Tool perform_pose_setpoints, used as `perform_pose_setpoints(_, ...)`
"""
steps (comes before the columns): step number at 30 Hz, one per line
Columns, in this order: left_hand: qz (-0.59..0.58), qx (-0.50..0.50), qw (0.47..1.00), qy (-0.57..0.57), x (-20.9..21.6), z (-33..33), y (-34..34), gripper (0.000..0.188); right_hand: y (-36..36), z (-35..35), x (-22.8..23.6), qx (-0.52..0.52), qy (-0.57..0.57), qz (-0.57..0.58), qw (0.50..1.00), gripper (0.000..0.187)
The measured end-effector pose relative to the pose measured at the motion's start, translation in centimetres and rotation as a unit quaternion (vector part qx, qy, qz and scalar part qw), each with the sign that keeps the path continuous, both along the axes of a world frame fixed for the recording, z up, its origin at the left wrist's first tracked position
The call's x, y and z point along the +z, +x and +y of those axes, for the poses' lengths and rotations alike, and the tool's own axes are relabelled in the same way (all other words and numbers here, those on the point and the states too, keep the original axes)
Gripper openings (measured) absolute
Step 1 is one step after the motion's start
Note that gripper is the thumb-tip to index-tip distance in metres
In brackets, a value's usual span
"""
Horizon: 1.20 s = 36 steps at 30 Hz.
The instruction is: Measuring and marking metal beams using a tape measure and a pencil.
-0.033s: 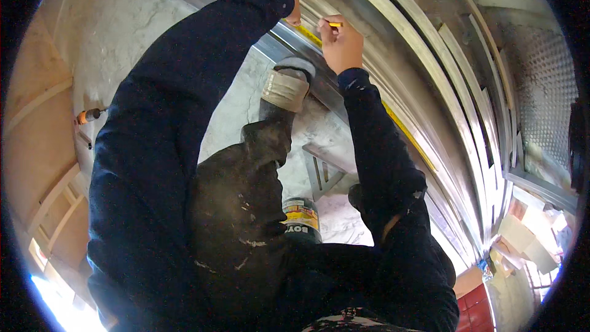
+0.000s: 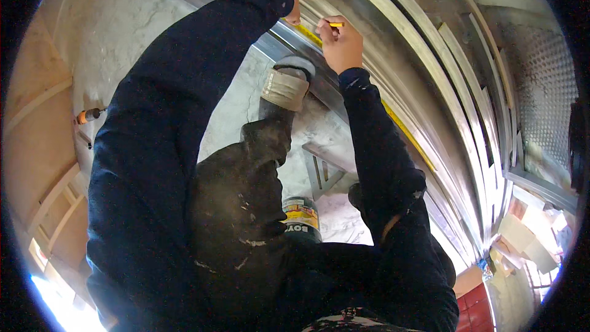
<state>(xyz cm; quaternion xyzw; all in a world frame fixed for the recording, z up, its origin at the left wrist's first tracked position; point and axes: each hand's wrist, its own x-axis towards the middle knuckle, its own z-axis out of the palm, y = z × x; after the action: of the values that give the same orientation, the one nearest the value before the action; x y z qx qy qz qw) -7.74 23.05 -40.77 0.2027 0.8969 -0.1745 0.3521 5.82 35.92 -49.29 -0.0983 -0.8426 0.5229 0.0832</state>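
Right hand (image 2: pixel 344 45) is being occupied by a pencil (image 2: pixel 337 24) — grip of left hand (image 2: pixel 296 3) being indeterminate, loosely pinned tape (image 2: pixel 310 35) could shift.

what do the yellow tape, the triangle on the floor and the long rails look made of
Yellow tape: probably coated metal; a thin, smooth, bright strip, though plastic is possible. Triangle: likely bare metal, dull grey, with cut-out slots; plastic can't be ruled out. Long rails: apparently metal, satin grey, with bright streaks along their edges.
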Motion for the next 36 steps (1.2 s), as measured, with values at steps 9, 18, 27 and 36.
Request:
perform_pose_setpoints(9, 0.004, 0.006, 1.0, 0.004, 0.9, 0.4, 0.5, 0.056, 0.0, 0.1, -0.2, 0.034, 0.007, -0.049, 0.998, 0.021)
perform_pose_setpoints(18, 0.016, 0.019, 1.0, -0.006, 0.5, 0.3, 0.4, 0.055, 0.1, 0.1, -0.4, 0.061, 0.011, -0.093, 0.994, 0.015)
perform_pose_setpoints(27, 0.001, 0.001, 1.0, -0.015, -0.2, 0.1, 0.0, 0.068, -0.3, -0.4, 2.0, 0.097, 0.234, -0.023, 0.967, 0.017)
perform_pose_setpoints(36, 0.003, -0.01, 1.0, -0.002, 0.3, 0.2, 0.0, 0.069, 0.9, 0.9, 0.2, -0.011, -0.099, -0.032, 0.995, 0.014)
